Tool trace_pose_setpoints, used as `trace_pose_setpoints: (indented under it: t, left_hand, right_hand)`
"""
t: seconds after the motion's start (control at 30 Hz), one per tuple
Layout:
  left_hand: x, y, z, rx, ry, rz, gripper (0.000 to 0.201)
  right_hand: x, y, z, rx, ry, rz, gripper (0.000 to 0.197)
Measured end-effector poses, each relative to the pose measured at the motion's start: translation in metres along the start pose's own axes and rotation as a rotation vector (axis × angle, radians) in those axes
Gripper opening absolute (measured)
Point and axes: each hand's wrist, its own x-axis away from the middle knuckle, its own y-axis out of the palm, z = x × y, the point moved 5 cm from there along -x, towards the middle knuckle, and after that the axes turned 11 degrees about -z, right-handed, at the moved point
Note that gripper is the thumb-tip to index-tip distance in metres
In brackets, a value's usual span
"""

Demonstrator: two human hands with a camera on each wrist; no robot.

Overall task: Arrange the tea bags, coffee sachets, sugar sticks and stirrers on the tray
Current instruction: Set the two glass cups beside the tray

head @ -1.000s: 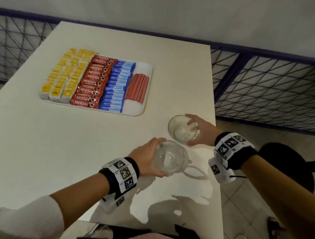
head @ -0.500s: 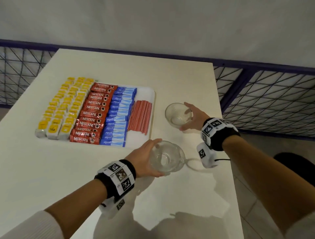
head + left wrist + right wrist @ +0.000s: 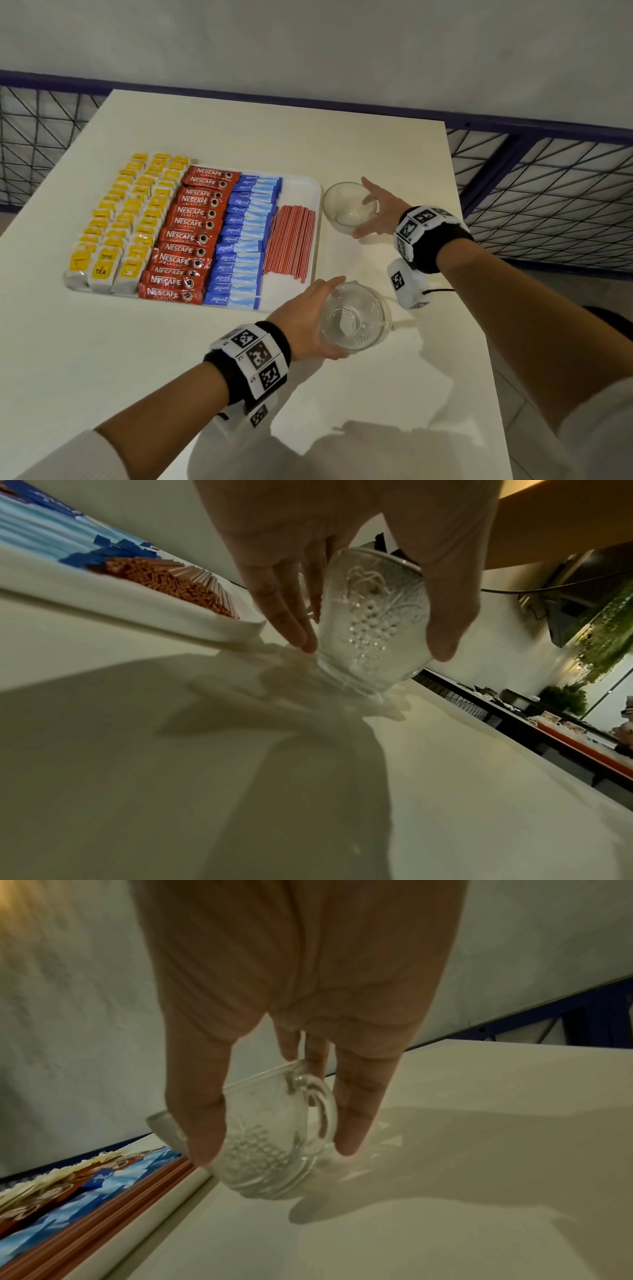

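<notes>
A white tray (image 3: 298, 192) on the table holds rows of yellow tea bags (image 3: 120, 219), red coffee sachets (image 3: 191, 233), blue sugar sticks (image 3: 243, 240) and red stirrers (image 3: 291, 236). Just right of the tray's far corner, my right hand (image 3: 378, 209) grips an empty glass cup (image 3: 347, 209) low over the table. The thumb (image 3: 205, 1123) and fingers (image 3: 356, 1110) are on either side of its handle (image 3: 318, 1110). Near the tray's front right corner, my left hand (image 3: 318, 320) holds a second patterned glass cup (image 3: 354, 318), with the fingers (image 3: 281, 601) and thumb (image 3: 445, 615) around its wall.
The white table (image 3: 102, 342) ends close to the right of both cups. Beyond its edge (image 3: 472, 308) there is floor and a dark metal mesh fence (image 3: 548, 205). A grey wall stands behind the table.
Both hands have carried their cups forward and to the left, from near the table's front right to beside the tray. The two cups are now farther apart.
</notes>
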Motion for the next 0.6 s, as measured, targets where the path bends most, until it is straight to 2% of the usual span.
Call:
trace_pose_setpoints:
  t: [0.1,0.17,0.23,0.3,0.4,0.43,0.5,0.57,0.6]
  left_hand:
    - [0.0,-0.001,0.001,0.061,-0.023,-0.008,0.11]
    - [0.0,-0.001,0.0,0.113,-0.028,0.006,0.116]
    - [0.001,-0.001,0.001,0.14,-0.024,0.014,0.118]
    - [0.005,0.0,0.002,0.206,-0.01,0.011,0.119]
    - [0.014,0.001,-0.003,0.371,-0.033,0.023,0.121]
    - [0.019,0.002,-0.005,0.407,-0.06,0.024,0.116]
    - [0.026,0.003,-0.012,0.461,-0.12,0.037,0.089]
    - [0.032,0.004,-0.019,0.55,-0.16,0.08,0.059]
    - [0.033,0.005,-0.022,0.61,-0.166,0.1,0.053]
  right_hand:
    - [0.007,0.0,0.002,0.011,0.045,0.026,0.121]
    - [0.021,-0.001,0.011,-0.019,0.079,0.1,0.12]
    - [0.042,0.004,0.02,-0.132,0.059,0.184,0.108]
    - [0.071,0.018,0.03,-0.251,0.018,0.218,0.088]
    - [0.113,0.05,0.042,-0.362,0.012,0.103,0.055]
    - [0.125,0.061,0.045,-0.44,0.011,0.062,0.047]
    - [0.142,0.081,0.053,-0.567,0.019,0.008,0.036]
    - [0.15,0.096,0.06,-0.611,0.041,0.005,0.029]
    - [0.152,0.102,0.063,-0.622,0.038,0.021,0.026]
